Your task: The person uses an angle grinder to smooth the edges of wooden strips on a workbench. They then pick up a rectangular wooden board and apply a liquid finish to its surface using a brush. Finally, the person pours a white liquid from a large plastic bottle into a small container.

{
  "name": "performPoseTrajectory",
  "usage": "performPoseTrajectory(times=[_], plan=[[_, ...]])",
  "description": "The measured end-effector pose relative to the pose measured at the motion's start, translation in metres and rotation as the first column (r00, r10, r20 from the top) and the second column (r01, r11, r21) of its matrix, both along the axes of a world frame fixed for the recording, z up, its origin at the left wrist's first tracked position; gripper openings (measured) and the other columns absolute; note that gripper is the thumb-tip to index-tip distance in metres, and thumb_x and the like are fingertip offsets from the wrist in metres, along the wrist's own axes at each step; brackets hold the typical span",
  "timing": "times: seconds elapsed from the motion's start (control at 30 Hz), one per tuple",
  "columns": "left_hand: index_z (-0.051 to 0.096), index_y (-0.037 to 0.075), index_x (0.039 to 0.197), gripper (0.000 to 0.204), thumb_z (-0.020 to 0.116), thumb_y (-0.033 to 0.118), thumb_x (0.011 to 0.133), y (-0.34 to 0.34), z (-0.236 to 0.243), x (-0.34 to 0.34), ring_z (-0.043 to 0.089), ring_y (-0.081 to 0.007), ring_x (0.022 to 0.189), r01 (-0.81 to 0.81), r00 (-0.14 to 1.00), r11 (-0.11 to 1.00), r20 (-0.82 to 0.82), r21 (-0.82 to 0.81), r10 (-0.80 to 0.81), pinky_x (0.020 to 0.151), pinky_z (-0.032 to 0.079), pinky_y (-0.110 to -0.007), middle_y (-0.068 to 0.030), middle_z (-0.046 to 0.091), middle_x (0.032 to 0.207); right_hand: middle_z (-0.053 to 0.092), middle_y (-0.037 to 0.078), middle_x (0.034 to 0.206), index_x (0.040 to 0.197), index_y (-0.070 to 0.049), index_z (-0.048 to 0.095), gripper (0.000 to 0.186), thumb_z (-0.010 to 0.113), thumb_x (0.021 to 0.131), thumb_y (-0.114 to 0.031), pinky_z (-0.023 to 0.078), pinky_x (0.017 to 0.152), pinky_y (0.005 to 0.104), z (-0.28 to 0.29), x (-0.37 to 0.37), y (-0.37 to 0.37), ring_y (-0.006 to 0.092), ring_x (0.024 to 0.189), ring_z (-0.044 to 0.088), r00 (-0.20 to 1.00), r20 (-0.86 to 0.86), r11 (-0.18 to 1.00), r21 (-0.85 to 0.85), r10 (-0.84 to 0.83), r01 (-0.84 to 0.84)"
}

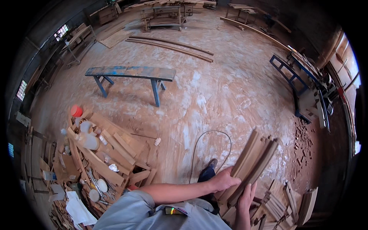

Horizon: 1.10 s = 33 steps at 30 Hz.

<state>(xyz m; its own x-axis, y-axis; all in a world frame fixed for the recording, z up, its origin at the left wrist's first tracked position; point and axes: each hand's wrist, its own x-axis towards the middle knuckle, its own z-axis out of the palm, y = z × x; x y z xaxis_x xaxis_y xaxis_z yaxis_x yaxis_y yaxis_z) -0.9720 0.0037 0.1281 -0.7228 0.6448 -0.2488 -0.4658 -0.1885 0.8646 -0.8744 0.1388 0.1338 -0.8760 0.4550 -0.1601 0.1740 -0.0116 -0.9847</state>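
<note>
A bundle of several wooden strips slants up and away in front of me, to the right of my body. My left hand is closed over its left side, thumb laid across the wood. On the right side, my right hand wraps the bundle from below, fingers pressed against a darker strip. The strips lie side by side, their far ends uneven. Their near ends are partly hidden behind my hands and shirt.
Cut wood pieces are stacked at lower right. A cluttered wooden bench with containers and tools stands left. Ahead is a blue-legged bench; long boards lie beyond. A cable loops by my shoe. A machine stands right.
</note>
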Motion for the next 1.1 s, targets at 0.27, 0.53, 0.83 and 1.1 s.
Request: performPoseTrajectory(times=[0.27, 0.53, 0.83, 1.1], plan=[[0.053, 0.0, 0.123, 0.042, 0.062, 0.004, 0.082, 0.018, 0.008, -0.199, 0.062, -0.0166, 0.097, -0.302, 0.945, 0.952, 0.117, -0.054, 0.307, 0.087, 0.05, -0.032, -0.0085, 0.065, 0.107, 0.053, 0.015, 0.127, 0.14, 0.002, 0.034, 0.05, 0.047, 0.093, -0.008, 0.043, 0.096, 0.0331, 0.009, -0.245, 0.043, 0.0204, 0.113, 0.054, 0.963, -0.068, 0.952, -0.147, 0.262, -0.269], [0.054, -0.002, 0.117, 0.038, 0.064, 0.001, 0.081, 0.025, -0.006, -0.371, 0.063, -0.0174, 0.092, -0.51, 0.821, 0.848, 0.213, -0.145, 0.53, 0.082, 0.052, -0.032, -0.0106, 0.065, 0.104, 0.046, 0.018, 0.138, 0.146, 0.005, 0.025, 0.071, 0.062, 0.087, -0.011, 0.035, 0.107, 0.0349, 0.022, -0.452, 0.042, 0.0235, 0.127, 0.045, 0.885, 0.094, 0.888, -0.12, 0.455, -0.444], [0.05, -0.002, 0.123, 0.042, 0.06, 0.0, 0.082, 0.002, -0.037, -0.622, 0.063, -0.0197, 0.097, -0.436, 0.859, 0.9, 0.285, -0.027, 0.425, 0.086, 0.051, -0.035, -0.0122, 0.064, 0.108, 0.048, 0.018, 0.135, 0.143, 0.004, 0.03, 0.069, 0.063, 0.085, -0.012, 0.036, 0.106, 0.0355, 0.008, -0.698, 0.02, 0.0238, 0.125, 0.047, 0.896, 0.101, 0.898, -0.143, 0.432, -0.417], [0.047, 0.002, 0.128, 0.047, 0.059, 0.001, 0.083, -0.075, -0.011, -0.813, 0.063, -0.0205, 0.101, -0.498, 0.783, 0.866, 0.411, -0.034, 0.467, 0.088, 0.052, -0.035, -0.0116, 0.062, 0.113, 0.054, 0.021, 0.129, 0.141, 0.008, 0.034, 0.07, 0.067, 0.084, -0.016, 0.041, 0.102, 0.035, 0.024, -0.908, -0.052, 0.0255, 0.119, 0.053, 0.836, 0.15, 0.849, -0.086, 0.528, -0.521]])
